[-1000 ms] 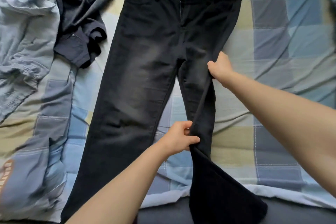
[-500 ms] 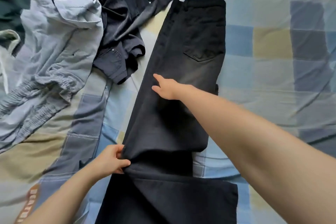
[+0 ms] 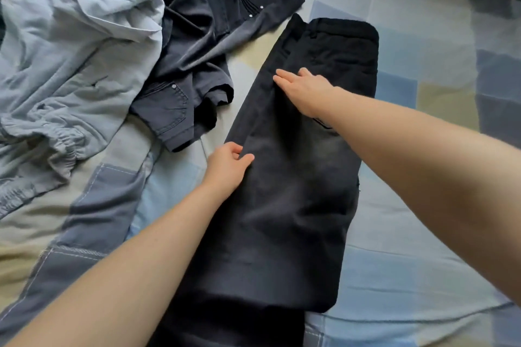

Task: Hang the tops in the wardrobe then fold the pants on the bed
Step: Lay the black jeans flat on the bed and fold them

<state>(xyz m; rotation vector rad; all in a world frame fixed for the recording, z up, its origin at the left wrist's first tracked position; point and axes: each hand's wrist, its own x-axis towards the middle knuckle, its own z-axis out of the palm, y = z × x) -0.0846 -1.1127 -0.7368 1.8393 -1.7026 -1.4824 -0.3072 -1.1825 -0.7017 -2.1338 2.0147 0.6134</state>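
black pants (image 3: 298,177) folded lengthwise, faded patch, flat on bed (image 3: 423,276)

1. Black pants (image 3: 296,177) lie lengthwise on the bed (image 3: 408,276), one leg folded over the other.
2. The right hand (image 3: 307,90) rests flat on the upper part, fingers straight.
3. The left hand (image 3: 228,166) pinches the pants' left edge (thumb on top of the cloth).
4. A dark navy garment (image 3: 203,45) and a light blue garment (image 3: 70,65) lie crumpled just beside them, to the left.
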